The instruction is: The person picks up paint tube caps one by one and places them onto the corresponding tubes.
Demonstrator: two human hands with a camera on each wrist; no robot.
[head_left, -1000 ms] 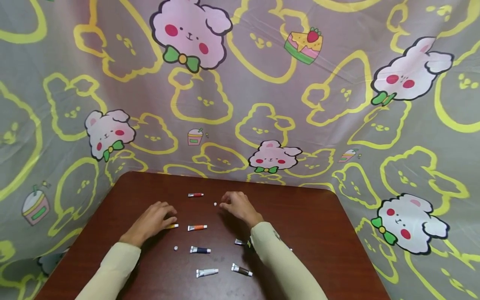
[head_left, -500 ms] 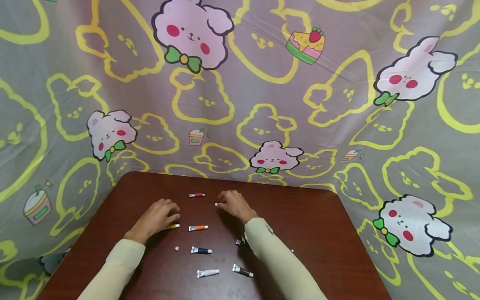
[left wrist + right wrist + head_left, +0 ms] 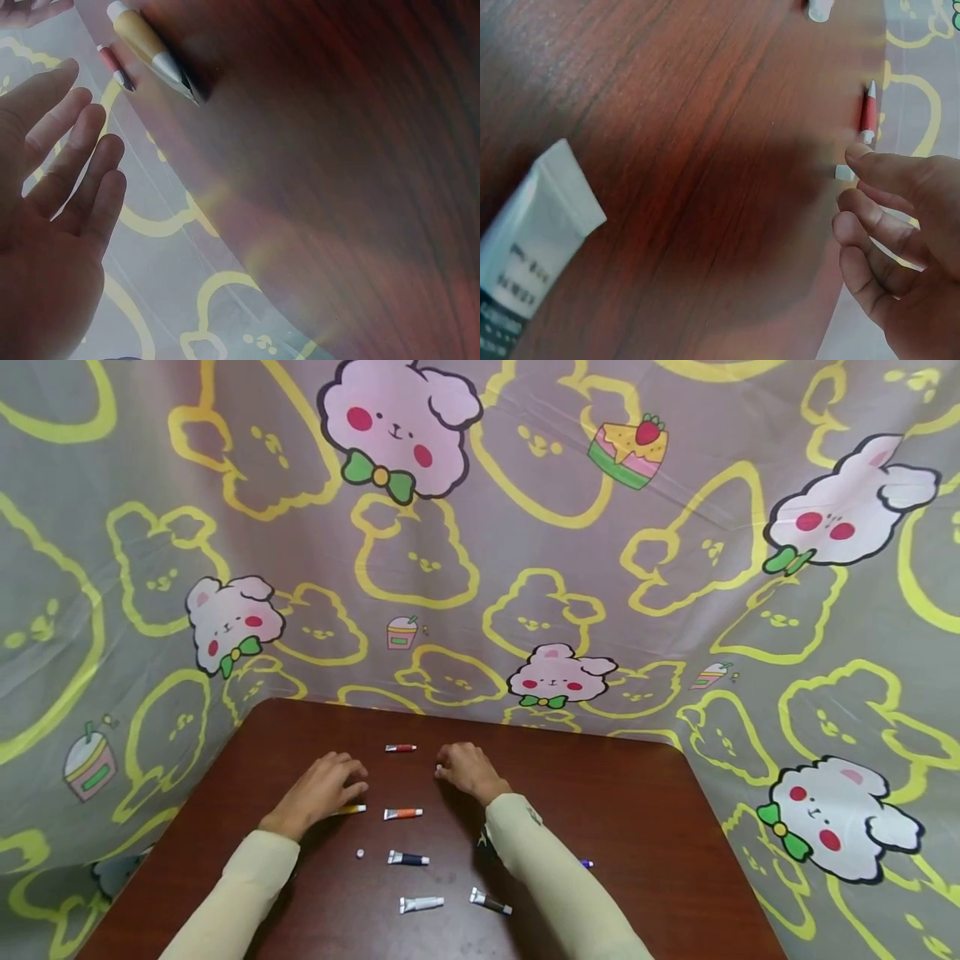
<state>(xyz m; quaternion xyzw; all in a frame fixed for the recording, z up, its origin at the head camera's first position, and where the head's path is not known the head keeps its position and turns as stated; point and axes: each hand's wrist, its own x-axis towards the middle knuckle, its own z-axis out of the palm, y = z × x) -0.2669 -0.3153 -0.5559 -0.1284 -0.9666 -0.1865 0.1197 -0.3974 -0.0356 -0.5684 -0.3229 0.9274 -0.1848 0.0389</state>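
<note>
My left hand (image 3: 320, 793) hovers with relaxed fingers beside a yellow paint tube (image 3: 351, 809), holding nothing. In the left wrist view that tube (image 3: 142, 41) lies apart from the fingers. My right hand (image 3: 468, 770) has curled fingers, thumb and fingertips at a small white cap (image 3: 844, 172). The cap appears pinched there, partly hidden by the thumb. A red paint tube (image 3: 401, 748) lies between the hands, farther back. Under my right forearm, a silver and dark tube (image 3: 536, 240) shows large in the right wrist view.
Orange (image 3: 403, 813), dark blue (image 3: 408, 858), white (image 3: 422, 904) and dark brown (image 3: 491, 902) paint tubes lie on the brown table (image 3: 645, 827). Another white cap (image 3: 360, 854) sits left of the dark blue tube. A purple-ended item (image 3: 587, 863) pokes out beside the right sleeve. Patterned cloth surrounds the table.
My right hand has shifted left to the white cap, its fingertips closing up to it. The left hand stays by the yellow tube. The head view has turned slightly.
</note>
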